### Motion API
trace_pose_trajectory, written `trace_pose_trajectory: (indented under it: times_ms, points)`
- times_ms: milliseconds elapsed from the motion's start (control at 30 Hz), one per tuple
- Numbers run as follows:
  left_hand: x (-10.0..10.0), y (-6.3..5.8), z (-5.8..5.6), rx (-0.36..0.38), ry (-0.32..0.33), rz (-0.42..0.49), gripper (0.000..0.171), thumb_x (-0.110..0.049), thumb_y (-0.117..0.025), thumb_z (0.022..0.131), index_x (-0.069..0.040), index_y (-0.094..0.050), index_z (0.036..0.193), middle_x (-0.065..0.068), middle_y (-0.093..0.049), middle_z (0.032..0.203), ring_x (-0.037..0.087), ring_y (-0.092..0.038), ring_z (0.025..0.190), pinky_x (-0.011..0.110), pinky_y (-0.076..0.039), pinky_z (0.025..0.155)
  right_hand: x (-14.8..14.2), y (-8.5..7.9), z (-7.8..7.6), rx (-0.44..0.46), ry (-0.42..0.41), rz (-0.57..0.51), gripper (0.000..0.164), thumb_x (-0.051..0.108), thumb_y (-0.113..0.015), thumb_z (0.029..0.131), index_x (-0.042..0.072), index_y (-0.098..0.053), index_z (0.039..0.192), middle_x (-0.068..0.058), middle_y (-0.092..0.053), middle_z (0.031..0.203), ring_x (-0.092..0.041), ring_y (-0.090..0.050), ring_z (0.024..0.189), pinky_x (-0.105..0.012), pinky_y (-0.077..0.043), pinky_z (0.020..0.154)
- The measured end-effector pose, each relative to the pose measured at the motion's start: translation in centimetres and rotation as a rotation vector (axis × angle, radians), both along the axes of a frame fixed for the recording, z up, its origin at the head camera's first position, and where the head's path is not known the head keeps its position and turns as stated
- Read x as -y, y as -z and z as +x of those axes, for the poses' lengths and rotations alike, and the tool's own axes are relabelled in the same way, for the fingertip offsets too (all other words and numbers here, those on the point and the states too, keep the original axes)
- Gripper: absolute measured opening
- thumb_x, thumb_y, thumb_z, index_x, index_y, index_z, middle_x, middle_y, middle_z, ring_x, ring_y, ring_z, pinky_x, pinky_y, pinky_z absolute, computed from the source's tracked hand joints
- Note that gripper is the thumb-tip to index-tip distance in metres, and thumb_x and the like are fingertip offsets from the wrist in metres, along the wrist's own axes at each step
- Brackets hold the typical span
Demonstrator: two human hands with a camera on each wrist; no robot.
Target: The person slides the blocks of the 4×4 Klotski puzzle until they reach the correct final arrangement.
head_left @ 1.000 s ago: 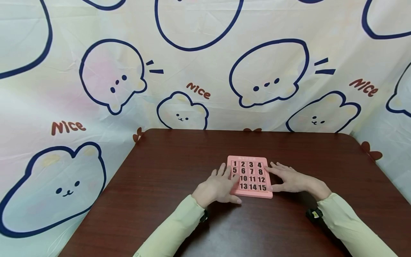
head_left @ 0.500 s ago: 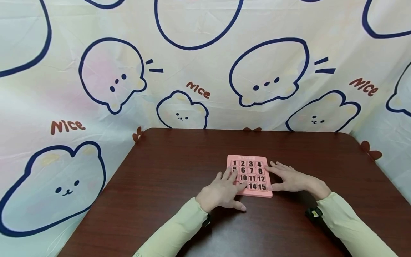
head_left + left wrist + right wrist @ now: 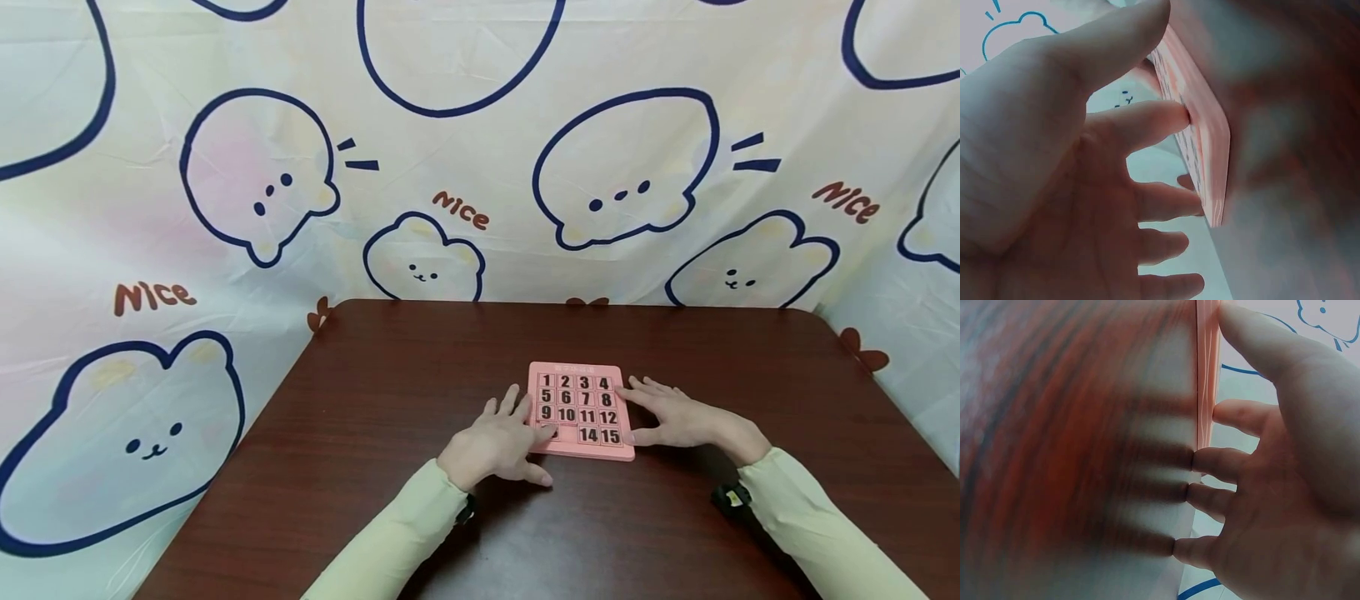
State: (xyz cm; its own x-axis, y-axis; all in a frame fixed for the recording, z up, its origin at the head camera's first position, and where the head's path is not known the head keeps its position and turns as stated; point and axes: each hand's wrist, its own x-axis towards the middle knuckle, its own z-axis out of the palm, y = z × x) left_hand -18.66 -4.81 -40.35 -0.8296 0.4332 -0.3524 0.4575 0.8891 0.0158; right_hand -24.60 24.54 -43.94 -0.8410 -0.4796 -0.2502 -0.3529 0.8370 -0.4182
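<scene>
A pink number slide puzzle (image 3: 583, 369) lies flat on the table, its black-numbered tiles in rows. My left hand (image 3: 487, 447) is at its lower left corner, fingers spread. The left index fingertip (image 3: 1179, 117) presses on the bottom-left tile and hides its number; an empty slot (image 3: 567, 434) shows just right of that tile. Tiles 14 and 15 fill the rest of the bottom row. Along the right side lies my right hand (image 3: 686, 421), its index fingertip (image 3: 1225, 412) and thumb at the puzzle's edge, the other fingers reaching down to the tabletop.
The dark brown wooden table (image 3: 420, 358) extends around the puzzle on every side. Behind it hangs a pale cloth (image 3: 510, 167) printed with cartoon bears and the word "Nice". A black band (image 3: 733, 498) is on the right wrist.
From over tile 13, my left index finger has moved left to the bottom-left corner, and the slot where 13 stood is now bare. My right hand stays at the right edge.
</scene>
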Motion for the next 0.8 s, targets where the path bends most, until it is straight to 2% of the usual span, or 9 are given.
trace_pose_trajectory:
  times_ms: [267,433,533,633,733,800]
  points:
    - [1.0,-0.6,-0.1,0.02,-0.026,0.015,0.068,-0.065,-0.065,0.082,-0.044,-0.046,0.144,0.009,-0.02,0.165,0.033,-0.004,0.154,0.052,-0.019,0.122,0.2,0.2,-0.1,-0.004,-0.01,0.0,0.093,0.064,-0.065,0.082,0.014,-0.033,0.154,-0.027,-0.019,0.16,-0.05,-0.011,0.148,-0.072,-0.013,0.112]
    - [0.6,-0.7,0.0,-0.006,-0.019,0.066,0.076,-0.064,-0.066,0.082,-0.038,-0.041,0.149,0.009,-0.019,0.165,0.033,-0.004,0.154,0.051,-0.018,0.122,0.2,0.1,-0.1,-0.009,-0.022,0.0,0.093,0.065,-0.065,0.083,0.014,-0.033,0.154,-0.027,-0.019,0.16,-0.05,-0.011,0.148,-0.072,-0.014,0.112]
    - [-0.4,-0.6,-0.1,-0.027,0.012,0.098,0.081,-0.066,-0.063,0.083,-0.035,-0.034,0.152,0.011,-0.017,0.165,0.034,-0.003,0.154,0.051,-0.018,0.122,0.1,0.1,-0.1,-0.011,-0.022,-0.006,0.093,0.065,-0.064,0.083,0.014,-0.034,0.154,-0.027,-0.019,0.16,-0.05,-0.011,0.148,-0.073,-0.013,0.112]
    - [-1.9,-0.3,-0.3,-0.05,0.074,0.102,0.081,-0.069,-0.059,0.085,-0.037,-0.031,0.153,0.011,-0.016,0.165,0.034,-0.004,0.154,0.051,-0.019,0.122,-0.1,0.1,0.0,-0.021,-0.025,-0.014,0.092,0.065,-0.064,0.083,0.014,-0.034,0.153,-0.028,-0.02,0.16,-0.051,-0.012,0.147,-0.073,-0.014,0.111]
    - [-3.3,0.3,-0.3,-0.058,0.119,0.08,0.079,-0.072,-0.056,0.085,-0.042,-0.029,0.153,0.008,-0.016,0.166,0.033,-0.005,0.154,0.05,-0.019,0.122,-0.4,0.2,0.0,-0.032,-0.037,-0.019,0.091,0.065,-0.063,0.084,0.013,-0.035,0.153,-0.028,-0.021,0.159,-0.052,-0.013,0.147,-0.074,-0.014,0.11]
    - [-3.8,0.7,-0.2,-0.052,0.128,0.049,0.079,-0.074,-0.054,0.084,-0.045,-0.027,0.152,0.006,-0.014,0.166,0.031,-0.005,0.154,0.05,-0.018,0.122,-0.4,0.3,0.0,-0.036,-0.044,-0.02,0.091,0.065,-0.063,0.084,0.013,-0.034,0.153,-0.028,-0.021,0.159,-0.052,-0.013,0.147,-0.074,-0.014,0.11]
